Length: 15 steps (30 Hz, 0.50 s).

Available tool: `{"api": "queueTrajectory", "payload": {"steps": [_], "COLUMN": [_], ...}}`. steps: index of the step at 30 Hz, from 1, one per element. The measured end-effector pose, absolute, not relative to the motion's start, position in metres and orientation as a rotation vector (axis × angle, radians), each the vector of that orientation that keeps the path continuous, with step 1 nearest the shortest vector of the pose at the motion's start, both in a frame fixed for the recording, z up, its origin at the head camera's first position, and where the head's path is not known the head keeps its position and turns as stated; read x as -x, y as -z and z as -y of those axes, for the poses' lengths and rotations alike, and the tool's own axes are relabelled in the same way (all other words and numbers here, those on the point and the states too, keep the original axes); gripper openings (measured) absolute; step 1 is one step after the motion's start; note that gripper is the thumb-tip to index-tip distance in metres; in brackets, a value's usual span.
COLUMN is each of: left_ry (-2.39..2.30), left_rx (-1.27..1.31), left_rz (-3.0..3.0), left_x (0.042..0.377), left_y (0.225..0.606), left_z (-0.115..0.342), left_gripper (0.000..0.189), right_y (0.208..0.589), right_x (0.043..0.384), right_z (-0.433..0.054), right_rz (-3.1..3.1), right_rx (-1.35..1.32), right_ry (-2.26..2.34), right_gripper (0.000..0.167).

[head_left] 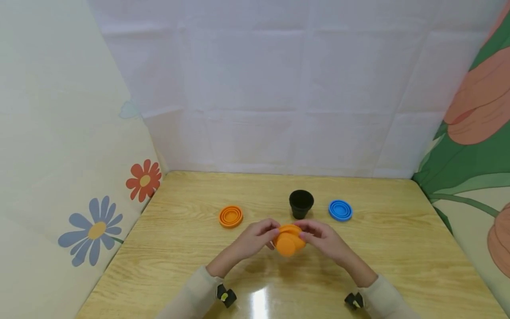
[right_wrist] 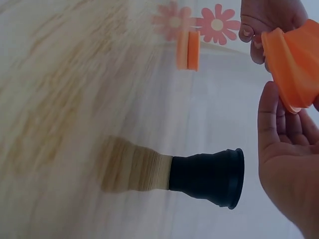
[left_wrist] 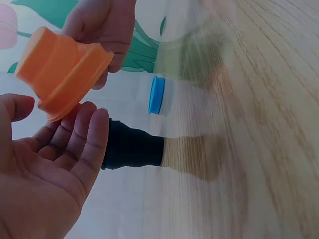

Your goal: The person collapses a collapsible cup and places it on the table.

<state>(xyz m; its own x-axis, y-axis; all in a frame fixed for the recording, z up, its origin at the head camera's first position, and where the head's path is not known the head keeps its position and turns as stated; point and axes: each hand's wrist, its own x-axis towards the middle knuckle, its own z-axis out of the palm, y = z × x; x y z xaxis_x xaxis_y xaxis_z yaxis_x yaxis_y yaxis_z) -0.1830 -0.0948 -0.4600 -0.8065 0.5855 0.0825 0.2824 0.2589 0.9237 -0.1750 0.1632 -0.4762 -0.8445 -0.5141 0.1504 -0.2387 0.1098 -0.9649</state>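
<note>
Head view: left hand (head_left: 256, 238) + right hand (head_left: 326, 240), fingers clamped on stepped orange rubbery cup (head_left: 286, 245) above wood-grain desk (head_left: 171, 239); black tapered cup (head_left: 299, 210) beyond.

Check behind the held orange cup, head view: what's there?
Beyond the orange cup, the black cup stands upright on the table. The patch of table directly behind the orange cup is covered by it, so that can't be seen there.
</note>
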Motion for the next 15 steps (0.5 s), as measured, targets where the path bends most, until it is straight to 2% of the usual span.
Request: {"api": "queueTrajectory", "payload": {"steps": [7,15], "left_ry": [-1.417,-1.526], "left_rx": [-0.818,-0.771], "left_rz": [-2.255,-2.285], "left_x": [0.1837,0.1815], "left_y": [0.4585,0.4589], "left_z": [0.0894,0.0876], "left_gripper": [0.029,0.027], "right_y": [0.4735,0.4762], "right_x": [0.1753,0.1756], "right_z": [-0.1597,-0.1632], "right_rz": [-2.246,-2.091], "right_rx": [0.790,0.747], "right_ry": [1.713,1.851], "right_gripper": [0.033,0.043]}}
